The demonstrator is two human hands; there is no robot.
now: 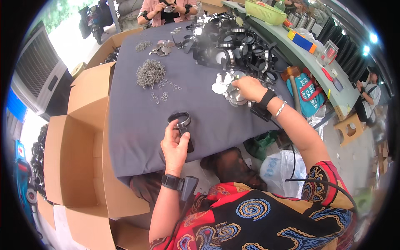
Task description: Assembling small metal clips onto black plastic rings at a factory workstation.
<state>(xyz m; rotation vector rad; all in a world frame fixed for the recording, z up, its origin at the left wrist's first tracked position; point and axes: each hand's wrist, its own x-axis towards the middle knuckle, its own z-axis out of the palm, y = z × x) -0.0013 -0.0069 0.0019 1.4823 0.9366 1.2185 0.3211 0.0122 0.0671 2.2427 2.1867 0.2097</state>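
The left hand (174, 148) is closed around a black ring with a silvery rim (188, 121), fingers curled at its side and thumb beside its dark stem. The right hand (251, 88) reaches down onto a pile of shiny round discs (224, 80), its fingers drawn in close; whether it pinches a disc cannot be told, as the fingertips are partly hidden. The ring sits at the left hand's fingertips, raised near the front edge of the tabletop (216, 133), while the discs lie under and to the left of the right hand.

The tabletop wears a dark grey cloth. On it, a mound of small metal clips (151, 73) lies beyond the left hand, a few scattered just beside it, and a large heap of black rings (233, 46) fills the far right part. A wooden-handled hammer (296, 93) and a teal bag (313, 102) are at the right edge. Open cardboard boxes (81, 162) stand on the left near a tall air cooler (38, 71). Across the tabletop, a co-worker in pink (149, 6) holds a round piece.
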